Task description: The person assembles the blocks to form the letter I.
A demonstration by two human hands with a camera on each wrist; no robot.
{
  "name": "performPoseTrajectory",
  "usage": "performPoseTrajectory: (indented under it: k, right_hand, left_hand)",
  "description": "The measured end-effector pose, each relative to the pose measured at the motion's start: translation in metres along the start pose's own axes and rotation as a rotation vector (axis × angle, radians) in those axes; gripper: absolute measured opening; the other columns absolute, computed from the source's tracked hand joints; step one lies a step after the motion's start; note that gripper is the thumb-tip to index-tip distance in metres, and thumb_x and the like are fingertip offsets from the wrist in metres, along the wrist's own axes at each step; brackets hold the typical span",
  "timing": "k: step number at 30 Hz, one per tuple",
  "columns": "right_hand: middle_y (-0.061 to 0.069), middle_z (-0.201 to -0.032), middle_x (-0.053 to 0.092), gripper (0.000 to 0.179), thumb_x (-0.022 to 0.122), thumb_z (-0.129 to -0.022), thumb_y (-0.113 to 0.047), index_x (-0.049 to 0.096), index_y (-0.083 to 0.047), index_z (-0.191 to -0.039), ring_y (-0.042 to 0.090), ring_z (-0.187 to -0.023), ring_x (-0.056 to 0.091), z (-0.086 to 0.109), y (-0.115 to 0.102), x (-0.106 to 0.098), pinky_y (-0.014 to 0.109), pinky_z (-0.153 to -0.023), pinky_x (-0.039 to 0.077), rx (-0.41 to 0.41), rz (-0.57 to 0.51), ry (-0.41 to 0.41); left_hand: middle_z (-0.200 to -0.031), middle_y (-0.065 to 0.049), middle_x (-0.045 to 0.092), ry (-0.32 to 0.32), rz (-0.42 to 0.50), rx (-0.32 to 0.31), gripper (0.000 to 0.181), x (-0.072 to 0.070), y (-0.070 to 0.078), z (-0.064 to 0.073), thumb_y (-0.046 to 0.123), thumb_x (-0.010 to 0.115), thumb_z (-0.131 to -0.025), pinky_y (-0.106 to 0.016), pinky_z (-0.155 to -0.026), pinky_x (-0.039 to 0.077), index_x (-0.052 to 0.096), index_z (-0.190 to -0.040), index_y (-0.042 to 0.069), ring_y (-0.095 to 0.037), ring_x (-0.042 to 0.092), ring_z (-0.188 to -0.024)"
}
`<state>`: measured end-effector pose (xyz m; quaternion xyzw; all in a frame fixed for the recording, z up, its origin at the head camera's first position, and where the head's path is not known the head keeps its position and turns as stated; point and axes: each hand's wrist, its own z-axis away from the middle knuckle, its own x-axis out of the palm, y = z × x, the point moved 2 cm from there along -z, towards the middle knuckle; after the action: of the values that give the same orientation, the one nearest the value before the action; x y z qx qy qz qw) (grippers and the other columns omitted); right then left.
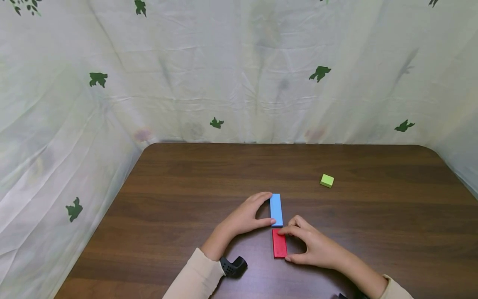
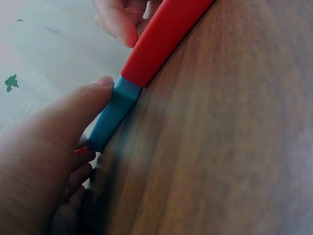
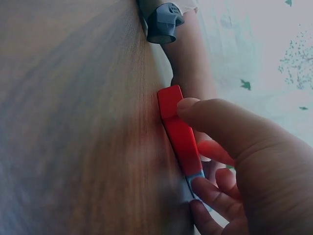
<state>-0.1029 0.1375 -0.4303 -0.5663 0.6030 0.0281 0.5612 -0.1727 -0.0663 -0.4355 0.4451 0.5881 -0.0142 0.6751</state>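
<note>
On the brown table lies a flat blue block, its long side pointing away from me. My left hand pinches it lengthwise, thumb at the near end and fingertips at the far end. A flat red block lies in line just nearer to me, its far end close to the blue one. Thumb and index finger of my right hand span the red block and grip its two ends. In the left wrist view, the blue block and red block appear end to end. The right wrist view shows the red block under my thumb.
A small yellow-green block sits farther back on the right of the table. A pale curtain with green leaf shapes hangs behind the table and along its sides. My left wrist wears a black camera mount.
</note>
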Motion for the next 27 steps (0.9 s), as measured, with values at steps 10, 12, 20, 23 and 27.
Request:
performPoseTrajectory:
  k: [10, 12, 20, 23, 27]
  right_hand:
    - [-0.007, -0.097, 0.042, 0.044, 0.072, -0.077, -0.027, 0.057, -0.015, -0.117, 0.007, -0.085, 0.044, -0.0002, 0.0000, 0.0007, 0.017, -0.072, 0.039, -0.003, 0.038, 0.028]
    - [-0.007, -0.097, 0.042, 0.045, 0.072, -0.077, -0.028, 0.057, -0.015, -0.117, 0.006, -0.085, 0.044, -0.0001, 0.0006, 0.0010, 0.016, -0.072, 0.039, -0.001, 0.042, 0.028]
    - [-0.007, -0.097, 0.042, 0.045, 0.071, -0.077, -0.028, 0.057, -0.014, -0.118, 0.007, -0.086, 0.044, 0.0001, 0.0018, 0.0007, 0.017, -0.072, 0.039, -0.005, 0.039, 0.027]
    - [-0.007, -0.097, 0.042, 0.045, 0.071, -0.077, -0.028, 0.057, -0.015, -0.118, 0.006, -0.086, 0.044, -0.0002, 0.0016, 0.0011, 0.017, -0.072, 0.040, -0.001, 0.040, 0.024]
    - [-0.006, -0.098, 0.042, 0.045, 0.071, -0.078, -0.029, 0.057, -0.015, -0.118, 0.007, -0.086, 0.044, -0.0006, 0.0012, 0.0015, 0.018, -0.072, 0.040, -0.005, 0.045, 0.023]
  left_hand:
    - [-0.139, -0.001, 0.035, 0.000, 0.006, 0.001, 0.072, 0.0002, -0.0008, 0.0001, 0.047, 0.060, -0.082, -0.035, -0.102, 0.026, 0.033, -0.139, 0.011, -0.016, 0.028, -0.128]
    - [-0.139, -0.001, 0.035, 0.000, 0.007, 0.003, 0.073, 0.0003, -0.0009, 0.0001, 0.047, 0.059, -0.082, -0.034, -0.102, 0.026, 0.033, -0.139, 0.011, -0.016, 0.028, -0.128]
    - [-0.140, -0.002, 0.033, 0.009, -0.004, 0.017, 0.073, 0.0012, -0.0011, 0.0005, 0.048, 0.059, -0.082, -0.035, -0.102, 0.026, 0.032, -0.139, 0.011, -0.017, 0.027, -0.129]
    - [-0.142, -0.002, 0.029, 0.020, 0.014, 0.010, 0.074, 0.0014, -0.0017, 0.0019, 0.050, 0.057, -0.083, -0.038, -0.102, 0.027, 0.031, -0.140, 0.012, -0.018, 0.026, -0.129]
    - [-0.144, 0.002, 0.026, 0.052, 0.070, -0.010, 0.074, 0.0014, -0.0035, 0.0039, 0.051, 0.056, -0.083, -0.040, -0.101, 0.027, 0.030, -0.141, 0.014, -0.016, 0.024, -0.130]
